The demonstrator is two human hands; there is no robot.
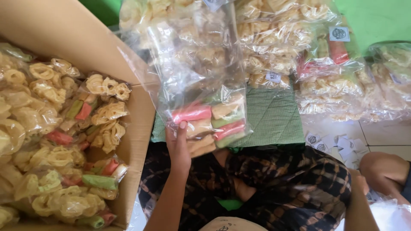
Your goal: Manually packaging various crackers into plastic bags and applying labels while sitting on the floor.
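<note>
Head view: your left hand (pixel 179 145) pinches the clear bag of stick crackers (pixel 205 109) at its lower left corner, thumb pressed flat on the film. The bag rises from that grip toward 12 o'clock, its long axis near upright, with pink, green and cream sticks packed at the bottom. Your right hand is hidden at 4 o'clock, so I cannot tell its grip; the left is nearer.

At 9 o'clock, an open cardboard box (pixel 137 128) holds filled bags. Sealed cracker bags (pixel 274 38) with small round-marked white labels lie from 12 to 3 o'clock. Loose white paper labels (pixel 338 143) sit at 3 o'clock.
</note>
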